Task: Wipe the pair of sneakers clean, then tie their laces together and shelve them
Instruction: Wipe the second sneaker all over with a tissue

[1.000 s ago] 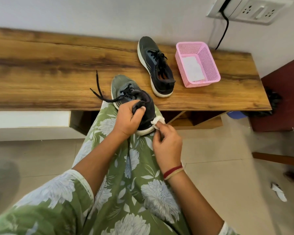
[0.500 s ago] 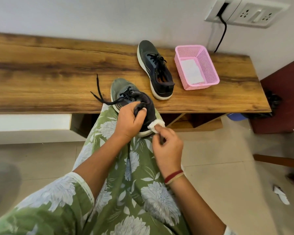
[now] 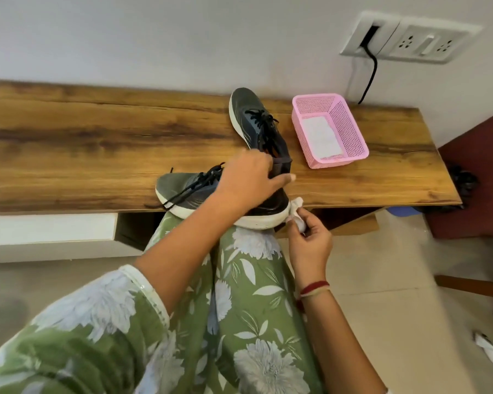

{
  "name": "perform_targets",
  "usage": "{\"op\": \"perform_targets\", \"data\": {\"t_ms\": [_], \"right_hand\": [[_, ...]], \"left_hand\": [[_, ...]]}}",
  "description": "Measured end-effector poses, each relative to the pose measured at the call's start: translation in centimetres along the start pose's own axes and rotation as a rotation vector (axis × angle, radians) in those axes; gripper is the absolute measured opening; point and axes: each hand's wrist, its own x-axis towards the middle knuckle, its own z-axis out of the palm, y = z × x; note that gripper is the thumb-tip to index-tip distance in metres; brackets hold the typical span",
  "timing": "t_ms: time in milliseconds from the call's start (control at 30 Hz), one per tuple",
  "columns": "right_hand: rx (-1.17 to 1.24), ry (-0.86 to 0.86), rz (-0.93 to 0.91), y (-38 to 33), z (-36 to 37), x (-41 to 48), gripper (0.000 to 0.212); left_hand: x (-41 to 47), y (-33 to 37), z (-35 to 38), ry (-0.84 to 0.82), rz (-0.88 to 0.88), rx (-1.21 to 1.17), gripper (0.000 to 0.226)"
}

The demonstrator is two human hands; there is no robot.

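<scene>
- The near sneaker (image 3: 182,191) is laid on its side across the person's knee, toe over the table (image 3: 83,143) edge, apparently so that the white sole is turned up within reach.
- It is steadied from above by the left hand (image 3: 248,180), whose fingers are curled over the collar at the heel end, with one finger stretched out past it. This grip probably keeps the shoe from rolling while it is rubbed.
- A crumpled white wipe (image 3: 296,207) is pinched in the right hand (image 3: 309,240) and pressed against the heel end of the sole, so the wiping step is judged to be in hand.
- The near sneaker's laces (image 3: 191,189) hang loose over its upper and are not yet tied to anything.
- The second sneaker (image 3: 251,118) is left upright on the table just behind the left hand, and its heel is partly hidden by that hand.
- Just beside it, a pink basket (image 3: 339,163) is set, with a flat white sheet (image 3: 320,137) lying inside.
- A wall socket (image 3: 410,41) with a black cable (image 3: 372,69) is seen above the basket, and a white scrap (image 3: 490,349) lies on the floor at the right.
- No shelf for the shoes can be made out with certainty.
</scene>
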Motion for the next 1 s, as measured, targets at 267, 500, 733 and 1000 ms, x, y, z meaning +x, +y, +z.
{"op": "perform_targets", "data": {"t_ms": [267, 500, 733, 1000], "right_hand": [[-0.031, -0.018, -0.016, 0.6, 1.3, 2.2, 0.026], [-0.08, 0.0, -0.073, 0.7, 2.2, 2.7, 0.023], [-0.458, -0.001, -0.247, -0.9, 3.8, 4.4, 0.025], [-0.723, -0.144, -0.469, -1.3, 6.2, 0.1, 0.025]], "left_hand": [[1.5, -10.5, 1.2, -0.443, 0.064, -0.274, 0.108], [0.8, -11.9, 2.6, -0.36, 0.08, -0.329, 0.089], [-0.1, -11.1, 5.1, -0.171, -0.14, -0.364, 0.085], [0.2, -11.2, 5.9, -0.114, -0.231, -0.286, 0.068]]}}
